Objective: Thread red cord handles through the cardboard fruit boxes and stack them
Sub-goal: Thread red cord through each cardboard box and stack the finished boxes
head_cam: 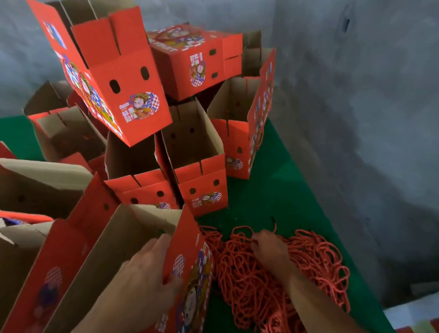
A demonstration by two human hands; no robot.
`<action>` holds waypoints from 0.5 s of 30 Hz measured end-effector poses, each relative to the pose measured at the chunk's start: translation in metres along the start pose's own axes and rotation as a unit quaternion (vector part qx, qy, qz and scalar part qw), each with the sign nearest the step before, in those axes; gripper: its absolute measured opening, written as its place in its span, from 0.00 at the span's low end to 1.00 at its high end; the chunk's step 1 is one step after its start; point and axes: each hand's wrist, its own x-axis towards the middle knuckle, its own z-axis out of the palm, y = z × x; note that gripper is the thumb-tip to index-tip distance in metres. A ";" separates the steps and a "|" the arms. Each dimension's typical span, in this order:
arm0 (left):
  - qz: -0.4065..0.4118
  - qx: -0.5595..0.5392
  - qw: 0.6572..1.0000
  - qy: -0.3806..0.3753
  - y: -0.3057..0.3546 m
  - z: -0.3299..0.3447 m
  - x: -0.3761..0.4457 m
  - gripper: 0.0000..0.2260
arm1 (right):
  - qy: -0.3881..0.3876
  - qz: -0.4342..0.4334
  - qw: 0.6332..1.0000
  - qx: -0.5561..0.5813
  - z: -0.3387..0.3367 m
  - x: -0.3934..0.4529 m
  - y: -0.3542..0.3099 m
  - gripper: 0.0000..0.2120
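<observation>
Red cords [275, 277] lie heaped at lower right on the green mat [278, 187], where the right hand [270, 248] pinches one loose. Left hand [143, 279] grips the open box [130, 258] wall at lower centre, likely steadying it for threading. Stacked boxes [153, 124] fill the upper middle.

Beyond your hands a rough grey concrete wall [369, 94] rises and turns a corner to your right, a green felt-like table cover [278, 187] spreads beneath them, and pale flat sheets [434, 306] lie low past your right forearm in dim light.
</observation>
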 end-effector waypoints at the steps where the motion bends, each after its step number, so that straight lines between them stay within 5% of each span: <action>1: -0.004 -0.011 1.000 -0.003 0.000 0.001 0.000 0.26 | 0.013 0.003 1.000 0.004 -0.001 0.000 0.000 0.14; 5: -0.018 -0.029 0.999 -0.008 -0.001 0.002 0.000 0.33 | 0.092 -0.025 0.973 0.208 -0.020 -0.014 -0.012 0.16; 15: -0.045 -0.058 0.997 -0.004 -0.008 0.009 0.012 0.29 | 0.217 -0.056 0.749 0.623 -0.081 -0.086 -0.012 0.09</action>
